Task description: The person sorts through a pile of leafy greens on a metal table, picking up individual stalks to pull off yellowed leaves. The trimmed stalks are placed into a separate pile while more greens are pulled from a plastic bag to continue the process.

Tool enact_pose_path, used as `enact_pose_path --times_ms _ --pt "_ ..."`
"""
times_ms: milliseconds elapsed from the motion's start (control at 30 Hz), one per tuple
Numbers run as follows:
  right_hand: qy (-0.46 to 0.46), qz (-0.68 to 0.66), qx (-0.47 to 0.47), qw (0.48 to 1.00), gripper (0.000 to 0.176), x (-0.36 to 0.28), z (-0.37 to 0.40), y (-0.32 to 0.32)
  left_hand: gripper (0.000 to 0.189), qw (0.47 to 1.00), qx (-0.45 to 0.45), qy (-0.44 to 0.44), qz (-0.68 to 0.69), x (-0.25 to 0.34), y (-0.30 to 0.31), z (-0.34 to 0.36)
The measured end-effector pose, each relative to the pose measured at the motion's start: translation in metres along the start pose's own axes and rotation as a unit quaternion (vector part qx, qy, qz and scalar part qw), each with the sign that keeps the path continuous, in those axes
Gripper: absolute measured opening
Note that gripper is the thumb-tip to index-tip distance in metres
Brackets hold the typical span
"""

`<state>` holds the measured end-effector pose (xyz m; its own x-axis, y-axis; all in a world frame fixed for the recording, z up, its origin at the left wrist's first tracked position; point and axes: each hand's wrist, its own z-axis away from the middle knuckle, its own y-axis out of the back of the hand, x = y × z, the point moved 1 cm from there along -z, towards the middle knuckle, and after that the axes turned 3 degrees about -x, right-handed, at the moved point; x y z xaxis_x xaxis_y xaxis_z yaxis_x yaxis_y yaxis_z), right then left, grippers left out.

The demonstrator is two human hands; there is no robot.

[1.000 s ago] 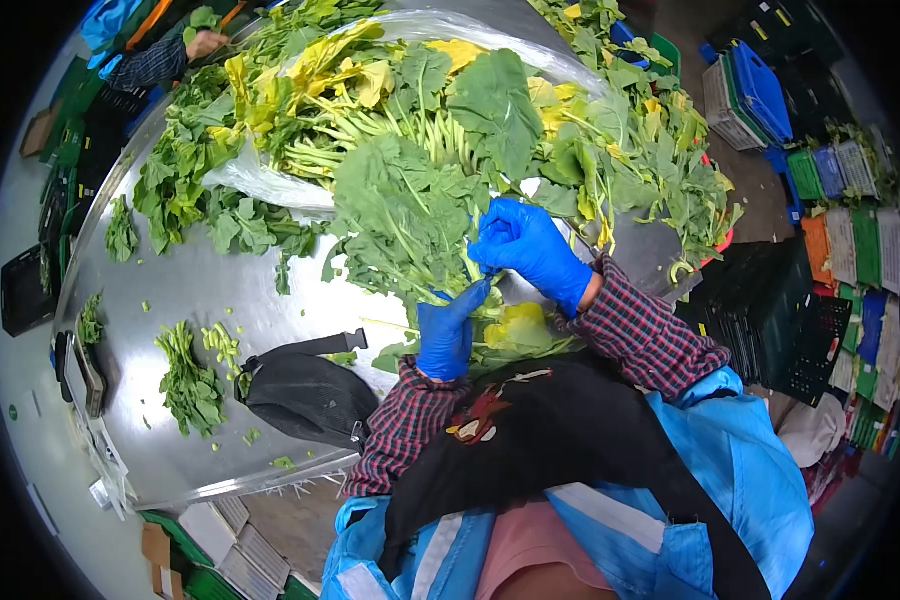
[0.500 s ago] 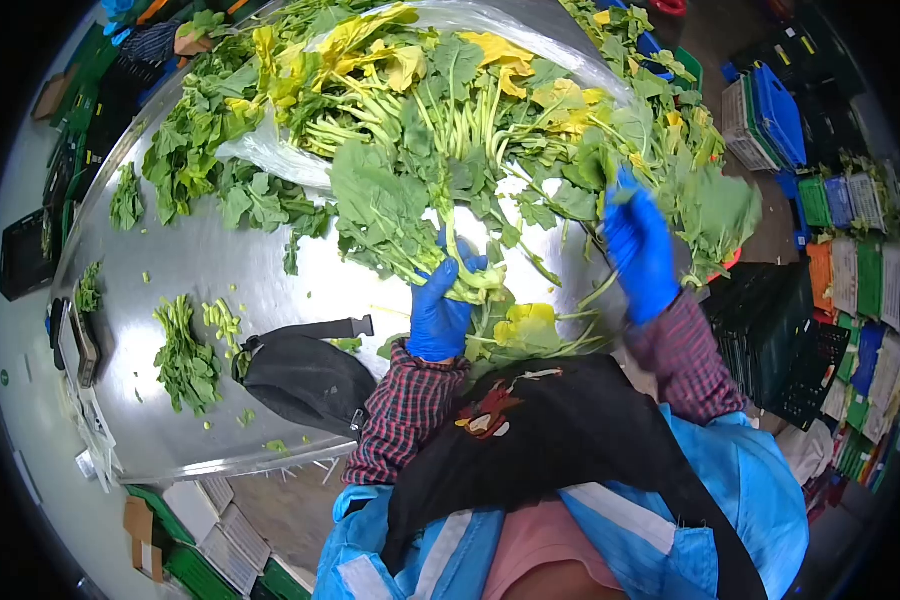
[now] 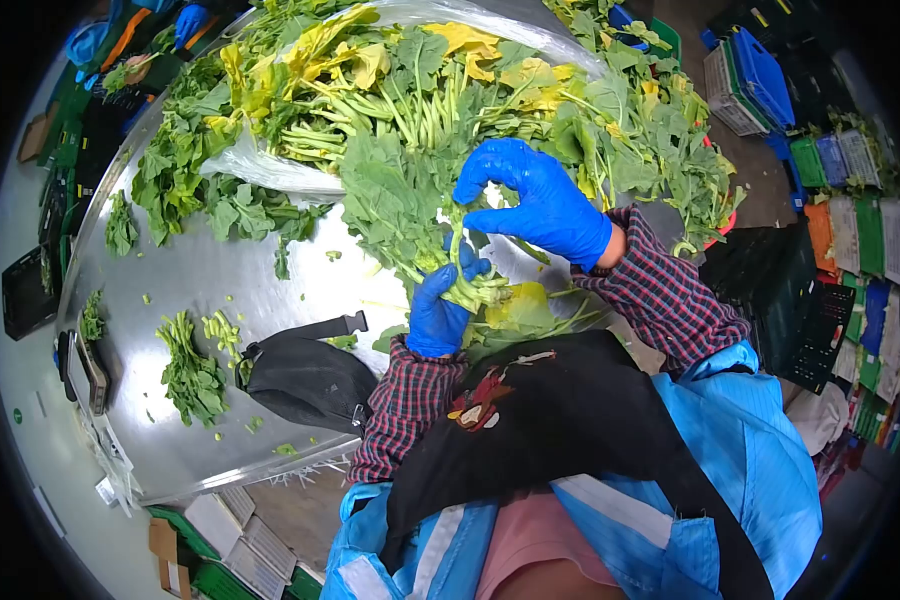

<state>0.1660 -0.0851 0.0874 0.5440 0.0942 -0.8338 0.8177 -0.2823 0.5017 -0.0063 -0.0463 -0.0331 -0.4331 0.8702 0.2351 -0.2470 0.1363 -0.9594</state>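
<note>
My left hand (image 3: 440, 310), in a blue glove, is closed around the stems of a bunch of leafy greens (image 3: 385, 205), cut ends toward me and leaves pointing away. Above it my right hand (image 3: 540, 200), also gloved in blue, curls in a C shape. Its thumb and fingertips pinch at an upright leaf stem (image 3: 456, 238) of this bunch. Beyond the hands, a large heap of greens (image 3: 410, 115) with yellowed leaves lies on clear plastic sheeting (image 3: 270, 165). A yellow-green leaf (image 3: 520, 308) lies just right of my left hand.
The steel table (image 3: 240, 270) carries a small bunch of greens (image 3: 192, 375), cut stem pieces (image 3: 222, 335) and a black bag (image 3: 310, 375) with a strap. Loose leaves (image 3: 660, 165) hang over the right edge. Crates (image 3: 760, 80) stand on the floor at right.
My right hand has come from the right side, over the loose leaves, back to the bunch and curled at its stem. The left hand keeps its hold in nearly the same place.
</note>
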Motion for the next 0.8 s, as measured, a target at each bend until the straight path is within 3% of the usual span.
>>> enact_pose_path --times_ms 233,267,300,333,367,433,467,500,600,667,733,767,800 --pt "-0.091 -0.141 -0.021 0.986 0.022 0.005 0.008 -0.003 0.053 0.998 -0.054 0.023 0.028 0.002 0.002 -0.007" --pt "-0.085 -0.048 -0.004 0.995 0.025 0.001 0.008 0.001 0.053 0.998 -0.054 0.022 0.027 0.004 0.001 -0.007" --pt "-0.081 0.045 0.012 0.996 0.029 -0.002 0.01 0.004 0.049 0.997 0.002 0.022 -0.068 0.01 -0.012 -0.006" --pt "0.003 0.126 0.068 0.99 0.041 0.0 0.01 0.008 0.046 0.985 0.06 0.023 -0.162 0.013 -0.018 -0.004" --pt "0.002 0.125 0.063 0.99 0.041 -0.002 0.011 0.01 0.048 0.976 0.054 0.05 -0.205 0.018 -0.011 -0.006" --pt "0.135 0.262 -0.066 0.953 0.054 -0.024 0.01 0.01 0.046 0.942 -0.001 0.132 -0.31 0.03 -0.028 -0.012" --pt "0.193 0.367 -0.12 0.902 0.062 -0.032 0.019 0.002 0.048 0.934 -0.029 0.135 -0.329 0.029 -0.039 -0.013" --pt "0.245 0.374 -0.182 0.876 0.071 -0.032 0.022 -0.003 0.048 0.934 -0.028 0.14 -0.327 0.026 -0.046 -0.012" --pt "0.241 0.355 -0.236 0.872 0.076 -0.016 0.034 -0.008 0.053 0.817 -0.082 0.256 -0.51 0.015 -0.056 -0.008" --pt "0.124 0.387 -0.344 0.847 0.085 -0.008 0.042 -0.011 0.053 0.801 -0.096 0.292 -0.513 0.013 -0.064 -0.007" --pt "0.075 0.371 -0.327 0.866 0.085 -0.007 0.053 -0.011 0.05 0.764 -0.136 0.342 -0.53 0.019 -0.077 -0.005" --pt "0.028 0.354 -0.308 0.883 0.084 -0.005 0.059 -0.009 0.05 0.763 -0.138 0.34 -0.532 0.023 -0.08 -0.003" --pt "0.032 0.354 -0.268 0.895 0.072 0.0 0.064 -0.006 0.049 0.731 -0.112 0.294 -0.606 0.03 -0.082 -0.002"
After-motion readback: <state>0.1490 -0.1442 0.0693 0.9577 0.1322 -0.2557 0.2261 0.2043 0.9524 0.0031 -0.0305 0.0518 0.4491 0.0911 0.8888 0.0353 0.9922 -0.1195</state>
